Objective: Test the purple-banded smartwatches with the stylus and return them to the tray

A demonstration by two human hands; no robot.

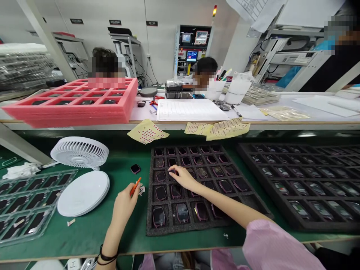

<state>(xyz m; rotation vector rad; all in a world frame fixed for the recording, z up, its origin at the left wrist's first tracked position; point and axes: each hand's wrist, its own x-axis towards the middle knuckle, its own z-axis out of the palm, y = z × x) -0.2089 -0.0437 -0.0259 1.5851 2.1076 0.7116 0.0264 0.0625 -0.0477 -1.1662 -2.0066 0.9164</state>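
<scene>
My left hand is closed around a slim orange tool, whose exact kind I cannot make out. Small whitish scraps lie by its fingertips on the green mat. Over a dark foam tray reaches my right hand, thumb and fingers curled on the edges of a smartwatch body in one compartment. Similar watch bodies with dark screens and purplish frames fill most of the tray's compartments. One loose watch body rests on the mat, beyond my left hand.
At left stand a white fan and a clear plastic tray of dark screens. Another foam tray lies right. The shelf ahead bears pink foam trays, papers and hanging yellow sticker sheets. Other people sit beyond.
</scene>
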